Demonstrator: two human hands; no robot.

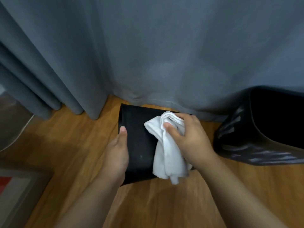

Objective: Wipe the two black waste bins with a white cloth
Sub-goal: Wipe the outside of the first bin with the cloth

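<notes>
Right hand (189, 139) grips white cloth (167, 155) on near bin (138, 145); left hand (118, 153) braces it, fingers hidden. Risk: bin slides toward 12 o'clock curtain (164, 55).

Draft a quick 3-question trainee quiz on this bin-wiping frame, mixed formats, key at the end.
1. True or false: the right hand holds the white cloth against the black bin lying on the wooden floor.
2. Multiple choice: where is the left hand? A) on the grey curtain B) on the left side of the bin being wiped C) inside the second bin
3. Fill in: the second bin sits to the ____ of the one being wiped.

Key: 1 true; 2 B; 3 right
</notes>
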